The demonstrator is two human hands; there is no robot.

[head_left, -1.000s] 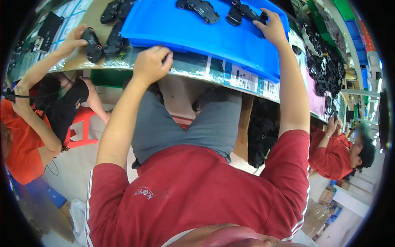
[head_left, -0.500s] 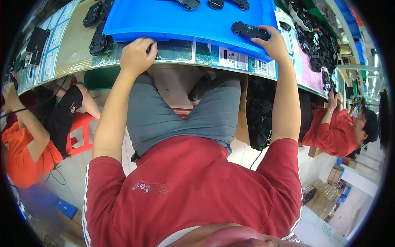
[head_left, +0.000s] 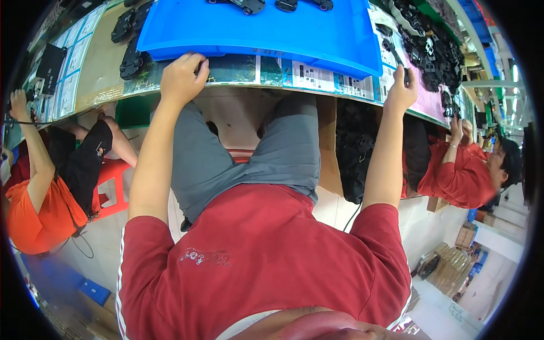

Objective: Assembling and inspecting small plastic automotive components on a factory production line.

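My left hand rests at the near edge of the blue tray, fingers curled. A dark spot shows between thumb and fingers; what it is I cannot make out. To the right of the tray, over the table's edge, my right hand is closed on a black car-shaped piece, seen nearly edge-on and partly hidden by the fingers. Similar black car-shaped pieces lie at the tray's far side. More car-shaped pieces sit on the table left of the tray.
A heap of black parts covers the table on the right. Below it stands a cardboard box with black parts beside my leg. Co-workers sit at both sides, one in an orange shirt, one in a red shirt. A black box stands far left.
My right hand has moved right, out of the tray, and the black car-shaped piece has left the tray's near right corner with it. My left hand stays at the tray edge.
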